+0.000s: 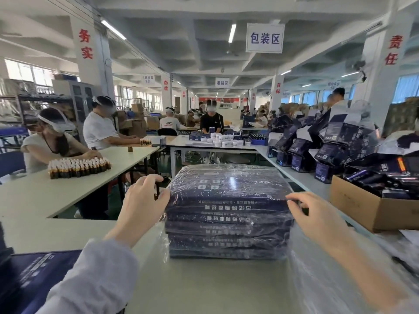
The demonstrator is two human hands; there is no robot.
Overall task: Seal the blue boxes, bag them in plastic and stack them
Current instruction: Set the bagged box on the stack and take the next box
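Stack of blue boxes (229, 214) sits mid-table (204, 288), each box in clear plastic, about six high, top face glossy; left hand (142, 200) at the stack's upper left edge, fingers curved and a bit spread, thumb touching the plastic on the top box; right hand (317, 214) at the upper right edge, fingers bent, tips against the wrapped corner; can't tell if either hand pinches the film or only touches it. Loose plastic film (328, 273) lies on the table right of the stack, under the right forearm; flat blue box (34, 277) at lower left near the grey sleeve (95, 282); cardboard carton (371, 214) of dark packs just right; heap of open blue boxes (335, 143) behind it; amber bottles (77, 167) on the left table, other workers seated there.
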